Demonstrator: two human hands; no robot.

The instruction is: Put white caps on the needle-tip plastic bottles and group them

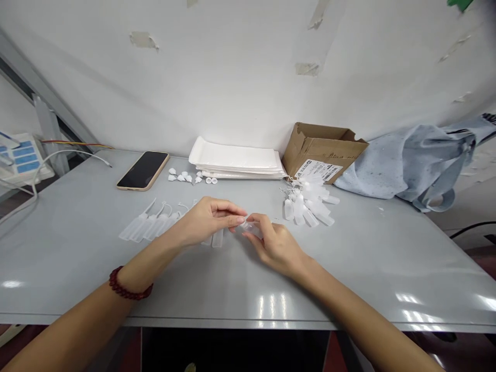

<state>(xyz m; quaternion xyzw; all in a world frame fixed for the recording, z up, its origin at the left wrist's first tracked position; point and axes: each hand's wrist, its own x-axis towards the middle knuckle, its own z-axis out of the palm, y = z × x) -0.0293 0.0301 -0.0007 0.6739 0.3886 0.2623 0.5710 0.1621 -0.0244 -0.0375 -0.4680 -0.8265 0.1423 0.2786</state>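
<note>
Over the middle of the table, my left hand (211,219) and my right hand (277,240) meet at a small clear plastic bottle (248,226). My right thumb and fingers are closed around its body. The left fingertips pinch its near end, and whether a cap sits between them is hidden. Partly behind my left hand and wrist lies a row of flat translucent bottles (135,227) with thin curved nozzles. To the right is a heap of similar bottles (310,204), jumbled together. Several small white caps (182,177) are scattered beyond my left hand.
A stack of white envelopes (240,157) lies at the back against the wall. Beside it stands an open cardboard box (323,152), with light blue cloth (391,163) to its right. A phone (143,170) and a white cable (73,151) are at the left.
</note>
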